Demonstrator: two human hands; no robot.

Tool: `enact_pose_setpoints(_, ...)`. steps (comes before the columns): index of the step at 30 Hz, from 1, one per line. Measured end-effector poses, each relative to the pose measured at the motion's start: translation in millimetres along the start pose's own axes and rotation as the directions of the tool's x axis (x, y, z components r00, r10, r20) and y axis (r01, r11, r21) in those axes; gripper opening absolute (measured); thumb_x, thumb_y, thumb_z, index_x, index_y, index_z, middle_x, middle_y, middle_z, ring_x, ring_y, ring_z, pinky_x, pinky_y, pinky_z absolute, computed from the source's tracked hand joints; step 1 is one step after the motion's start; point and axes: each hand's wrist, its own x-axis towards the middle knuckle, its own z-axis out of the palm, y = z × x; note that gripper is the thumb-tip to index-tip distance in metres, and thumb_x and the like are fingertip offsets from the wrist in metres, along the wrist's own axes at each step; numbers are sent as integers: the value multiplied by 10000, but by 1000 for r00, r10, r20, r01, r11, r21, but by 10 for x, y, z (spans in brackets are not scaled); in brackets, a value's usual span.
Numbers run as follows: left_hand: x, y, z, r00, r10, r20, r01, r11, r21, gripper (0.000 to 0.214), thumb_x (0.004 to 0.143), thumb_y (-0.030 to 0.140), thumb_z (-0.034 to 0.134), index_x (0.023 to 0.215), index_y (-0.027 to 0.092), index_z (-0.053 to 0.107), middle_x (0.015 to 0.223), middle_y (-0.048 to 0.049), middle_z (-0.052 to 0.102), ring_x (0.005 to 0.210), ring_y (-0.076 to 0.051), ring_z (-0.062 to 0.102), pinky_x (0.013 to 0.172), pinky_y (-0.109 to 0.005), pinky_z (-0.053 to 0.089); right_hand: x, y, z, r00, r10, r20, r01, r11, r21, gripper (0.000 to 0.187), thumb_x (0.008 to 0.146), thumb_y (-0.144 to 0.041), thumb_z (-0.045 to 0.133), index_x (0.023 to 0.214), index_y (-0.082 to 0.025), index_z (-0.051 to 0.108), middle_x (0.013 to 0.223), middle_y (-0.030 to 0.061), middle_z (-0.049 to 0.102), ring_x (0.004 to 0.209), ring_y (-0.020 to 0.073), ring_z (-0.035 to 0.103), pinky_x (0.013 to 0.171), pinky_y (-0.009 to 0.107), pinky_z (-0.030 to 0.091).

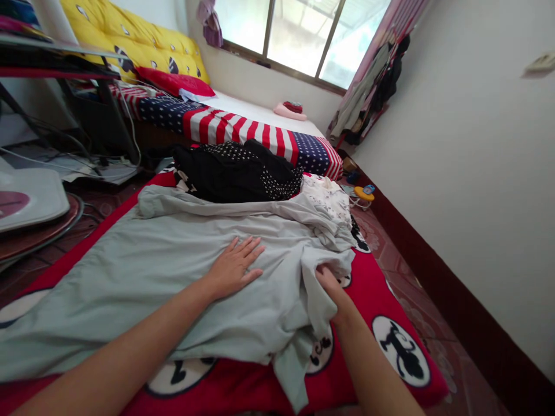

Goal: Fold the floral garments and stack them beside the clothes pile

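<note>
A long, pale grey-green garment (143, 271) lies spread across a red padded surface with round cartoon patches. Flat on its middle rests my left hand (234, 268), fingers stretched and slightly apart, pressing the cloth. My right hand (332, 289) reaches into a raised, bunched fold at the garment's right side. The cloth covers most of its fingers, so their grip is hidden. Creases gather around that fold, and a loose flap of the garment hangs toward the near edge.
Black clothes with white dots (234, 170) and a white patterned garment (327, 199) are heaped beyond. A bed with a flag-striped cover (243, 127) stands behind. At left are a desk (56, 69), cables and a white-topped stool (34, 196); a wall (477, 144) bounds the right.
</note>
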Motion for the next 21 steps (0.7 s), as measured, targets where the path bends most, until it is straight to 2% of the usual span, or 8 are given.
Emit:
enact_pose_setpoints(3, 32, -101, -3, 999, -30, 40, 33, 995, -95, 438, 965, 326, 414, 1389, 252, 496, 1536, -81, 352, 1432, -251, 294, 1176, -506, 180, 180, -111, 165, 990, 25, -137, 9, 970, 243, 591, 704, -622, 600, 1134, -219, 649, 1073, 76, 708, 1007, 273, 650, 897, 405, 512)
enact_pose_setpoints(5, 40, -169, 7, 1000, -29, 7, 30, 983, -179, 391, 963, 300, 417, 1320, 266, 573, 1505, -77, 410, 1409, -245, 342, 1165, -509, 216, 235, -117, 234, 972, 18, -233, 51, 956, 287, 558, 662, -586, 647, 1075, -212, 675, 1036, 69, 717, 1015, 277, 640, 903, 403, 502)
enact_pose_setpoints(10, 26, -222, 41, 997, -13, -81, -12, 952, -306, 335, 949, 298, 453, 1206, 264, 666, 1422, -83, 518, 1357, -259, 426, 1145, -535, 251, 18, 78, 120, 993, 15, -117, -24, 997, -78, 440, 619, -491, 762, 897, -152, 722, 891, 89, 738, 917, 284, 647, 852, 397, 494)
enact_pose_setpoints(13, 28, -204, 51, 995, -26, -94, -5, 950, -313, 320, 947, 304, 469, 1186, 262, 678, 1414, -75, 529, 1352, -256, 433, 1150, -529, 250, -330, 173, -69, 992, 46, -121, -73, 971, -226, 415, 761, -535, 650, 892, -146, 712, 866, 88, 731, 831, 256, 650, 749, 348, 505)
enact_pose_setpoints(15, 35, -197, 53, 995, -29, -93, -1, 952, -307, 318, 949, 318, 471, 1176, 254, 684, 1410, -79, 533, 1348, -258, 436, 1151, -529, 251, -583, 189, -125, 995, 88, -50, -100, 943, -318, 414, 832, -537, 565, 891, -155, 714, 842, 82, 718, 797, 245, 648, 715, 329, 507)
enact_pose_setpoints(17, 48, -201, 55, 996, -33, -87, 6, 956, -294, 320, 953, 326, 465, 1172, 254, 687, 1408, -79, 536, 1347, -257, 437, 1150, -528, 254, -798, 189, -62, 996, 91, 19, -75, 902, -425, 381, 771, -496, 646, 966, -176, 716, 967, 93, 706, 904, 270, 646, 785, 338, 510)
enact_pose_setpoints(19, 61, -208, 58, 997, -35, -68, 15, 963, -268, 321, 957, 322, 456, 1182, 278, 681, 1413, -65, 532, 1347, -250, 436, 1150, -519, 255, -940, 189, 108, 998, 39, 41, -12, 855, -518, 507, 635, -375, 764, 1110, -217, 683, 1197, 103, 637, 1107, 306, 582, 924, 363, 475)
enact_pose_setpoints(21, 68, -205, 61, 999, -24, -24, 19, 978, -207, 337, 957, 308, 456, 1240, 322, 638, 1451, -42, 489, 1369, -245, 405, 1156, -511, 243, -999, 182, 301, 999, -14, 39, 33, 832, -554, 526, 607, -274, 747, 1127, -239, 672, 1266, 102, 595, 1182, 312, 535, 988, 379, 438)
